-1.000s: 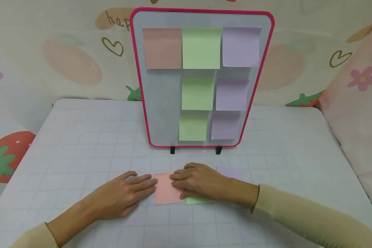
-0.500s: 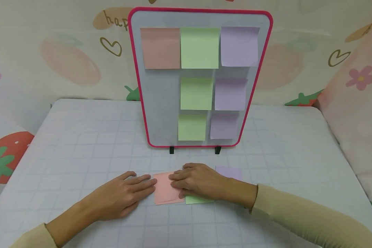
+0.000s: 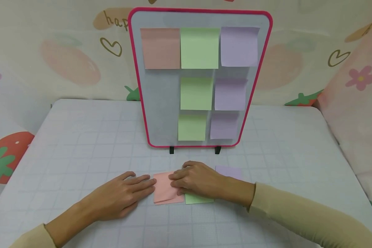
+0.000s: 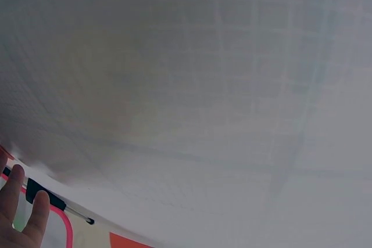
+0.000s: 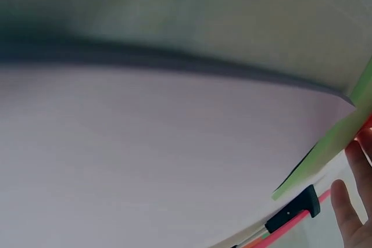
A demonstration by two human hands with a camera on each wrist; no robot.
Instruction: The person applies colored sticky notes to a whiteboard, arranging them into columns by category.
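A pink sticky note pad (image 3: 164, 187) lies on the table between both hands in the head view. My left hand (image 3: 127, 196) rests with extended fingers at the pad's left edge. My right hand (image 3: 201, 181) pinches the right side of the top pink note. That sheet's lower edge has lifted and shifted, showing the pink paper beneath. Under the right hand and wrist lie a green sticky note pad (image 3: 199, 198) and a purple sticky note pad (image 3: 228, 171), both partly covered. The purple pad also fills much of the right wrist view.
Behind the pads a pink-framed whiteboard (image 3: 161, 106) stands on black feet (image 3: 172, 150). It bears one pink note (image 3: 161, 49) at upper left, a column of green notes (image 3: 196, 93) and a column of purple notes (image 3: 230, 94). A gridded cloth (image 3: 96, 137) covers the table.
The top pink note's lower edge has risen off the pad and creased as my right thumb shifted slightly up and left. My left hand has stayed nearly still.
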